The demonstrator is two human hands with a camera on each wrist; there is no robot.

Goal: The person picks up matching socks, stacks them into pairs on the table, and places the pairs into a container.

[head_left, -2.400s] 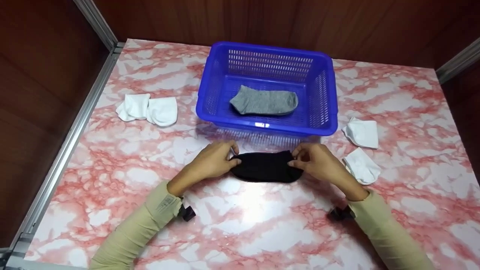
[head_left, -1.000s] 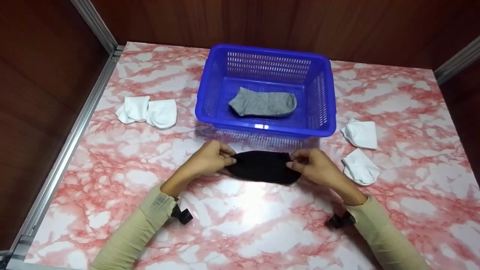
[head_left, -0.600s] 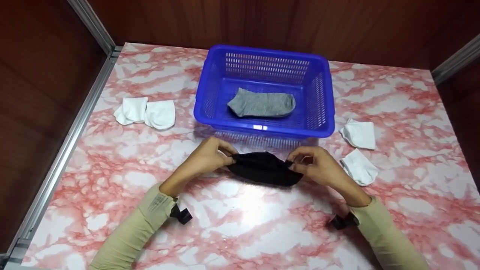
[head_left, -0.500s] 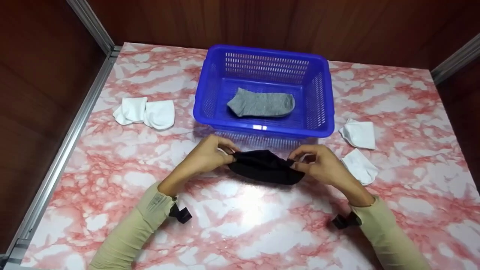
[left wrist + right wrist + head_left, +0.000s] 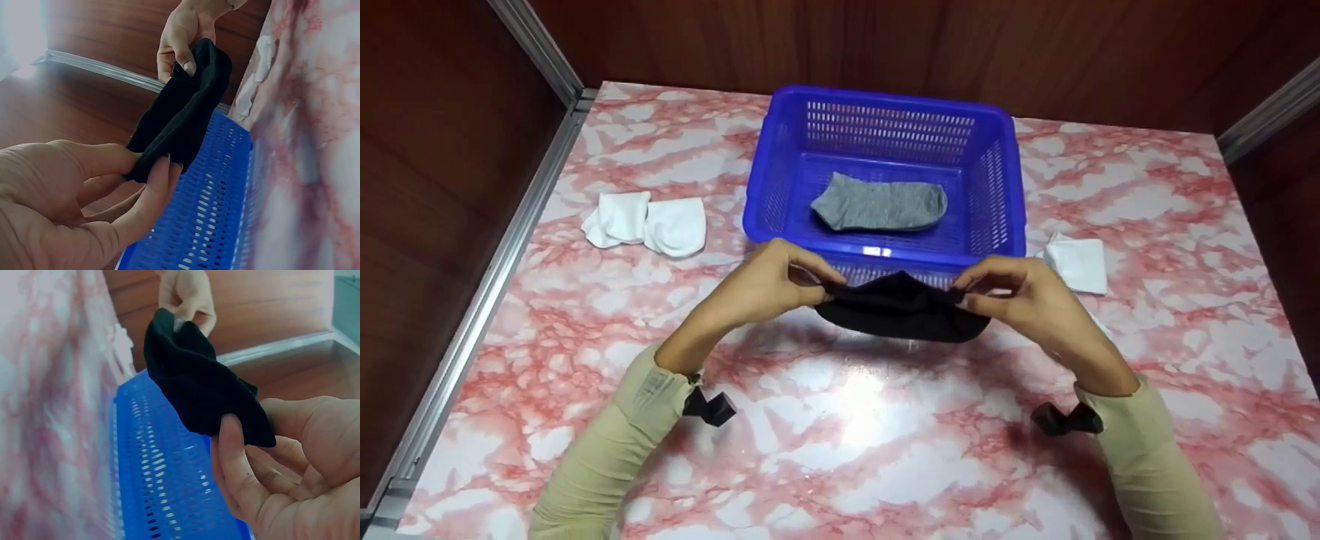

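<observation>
A black sock (image 5: 901,311) hangs stretched sideways between both hands, lifted off the table at the near side of the blue basket. My left hand (image 5: 765,283) pinches one end between thumb and fingers. The other end is pinched by my right hand (image 5: 1039,306). In the left wrist view the sock (image 5: 183,109) sags with a lengthwise fold along its upper edge. From the right wrist the black cloth (image 5: 205,391) droops over the fingers, the basket wall (image 5: 154,461) behind it. Inside the basket (image 5: 885,96) lies a grey sock (image 5: 885,205), flat on the bottom.
Two folded white socks (image 5: 675,226) lie side by side on the pink-and-white marbled table (image 5: 810,480), left of the basket. To its right is another folded white sock (image 5: 1081,264); one below it is mostly hidden by my right hand. Dark wood panels (image 5: 885,37) enclose the table.
The black sock lay spread flat on the table; both hands have since raised it and brought it toward the basket, and its upper edge has bunched. The right hand now covers a white sock.
</observation>
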